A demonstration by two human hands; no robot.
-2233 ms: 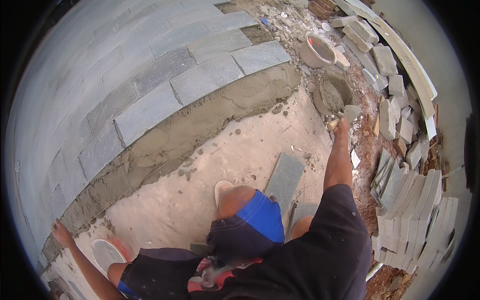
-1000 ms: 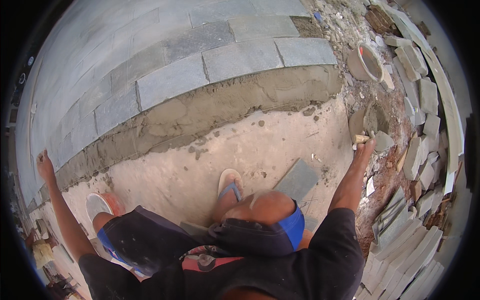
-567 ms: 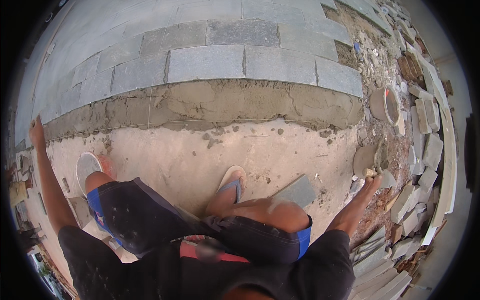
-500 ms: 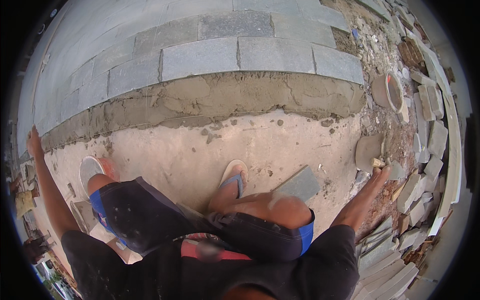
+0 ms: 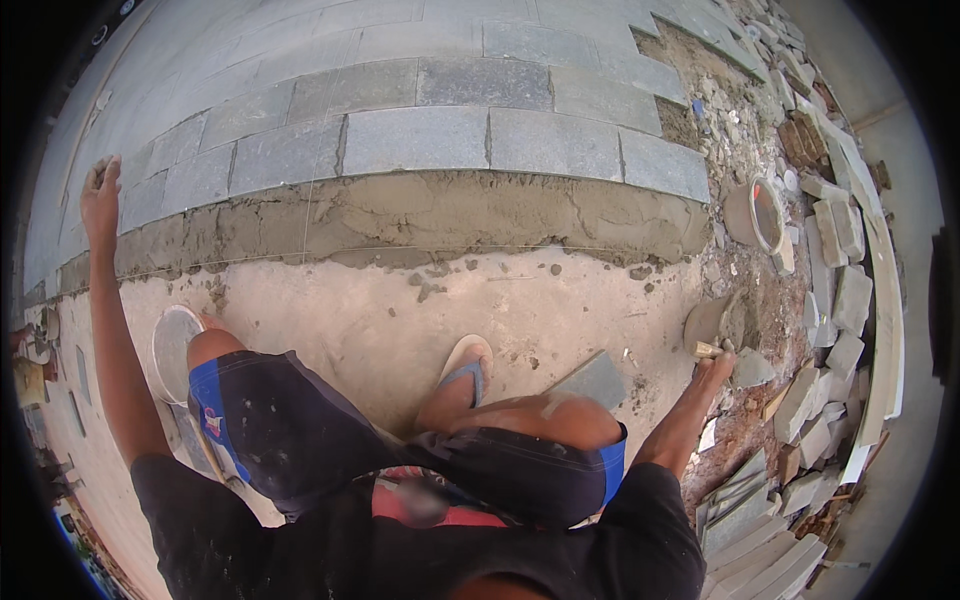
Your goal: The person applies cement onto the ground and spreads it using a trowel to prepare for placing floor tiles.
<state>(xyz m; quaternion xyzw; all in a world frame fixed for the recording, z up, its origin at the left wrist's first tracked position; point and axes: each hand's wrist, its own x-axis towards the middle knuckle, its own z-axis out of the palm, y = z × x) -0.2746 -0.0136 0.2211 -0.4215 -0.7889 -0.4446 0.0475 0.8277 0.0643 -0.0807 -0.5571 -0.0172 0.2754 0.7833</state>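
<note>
My left hand (image 5: 101, 197) is raised at the far left over the laid grey stone pavers (image 5: 420, 140), fingers curled; whether it holds anything is too small to tell. My right hand (image 5: 714, 371) is closed on the wooden handle of a trowel (image 5: 752, 368), its metal blade beside a mortar bucket (image 5: 708, 320) at the right. Between pavers and bare concrete runs a strip of wet mortar (image 5: 440, 215) with a thin string along its edge. A red bucket with a pale inside (image 5: 178, 345) stands by my left knee, and a loose grey tile (image 5: 590, 378) lies near my sandalled foot.
Broken stone pieces (image 5: 838, 225) and stacked slabs (image 5: 760, 560) line the right, beside long boards (image 5: 880, 330) and a wall. A second bucket (image 5: 760, 205) stands among rubble. At the far left edge are clutter and what looks like another person (image 5: 52, 472).
My left hand has moved up from the mortar edge to over the pavers. The view has swung rightward since the earliest frame. My right hand still grips the trowel by the mortar bucket.
</note>
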